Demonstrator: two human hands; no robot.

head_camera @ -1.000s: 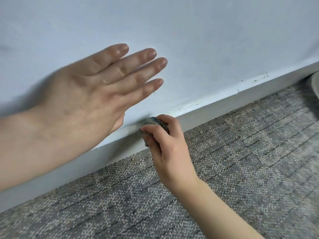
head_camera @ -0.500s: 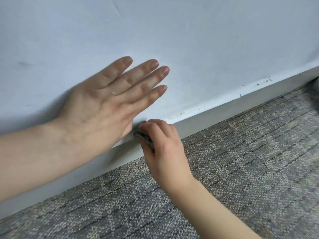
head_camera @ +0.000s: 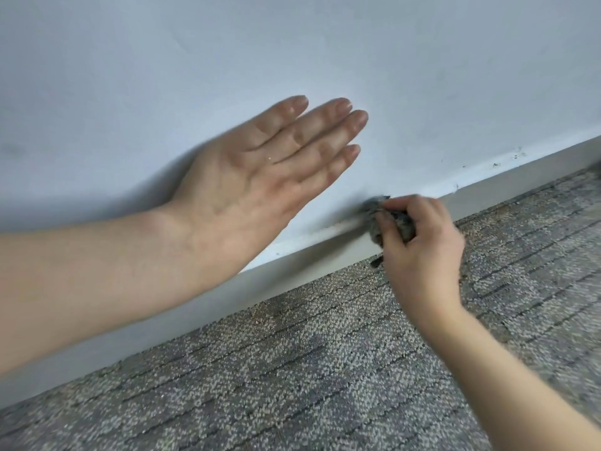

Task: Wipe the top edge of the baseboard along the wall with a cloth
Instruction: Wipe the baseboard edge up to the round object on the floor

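A grey baseboard point(head_camera: 292, 271) runs diagonally from lower left to upper right where the pale wall point(head_camera: 325, 43) meets the carpet. My right hand point(head_camera: 422, 255) is shut on a bunched dark grey cloth point(head_camera: 395, 219) and presses it against the baseboard's top edge. My left hand point(head_camera: 260, 177) lies flat against the wall with its fingers stretched out, just left of and above the cloth. Dark specks and dust mark the top edge farther right point(head_camera: 507, 157).
Grey patterned carpet point(head_camera: 325, 369) covers the floor below the baseboard. A dark blurred object point(head_camera: 596, 166) shows at the right edge.
My right hand has slid the cloth to the right along the top edge, away from my left hand. The left hand still rests on the wall.
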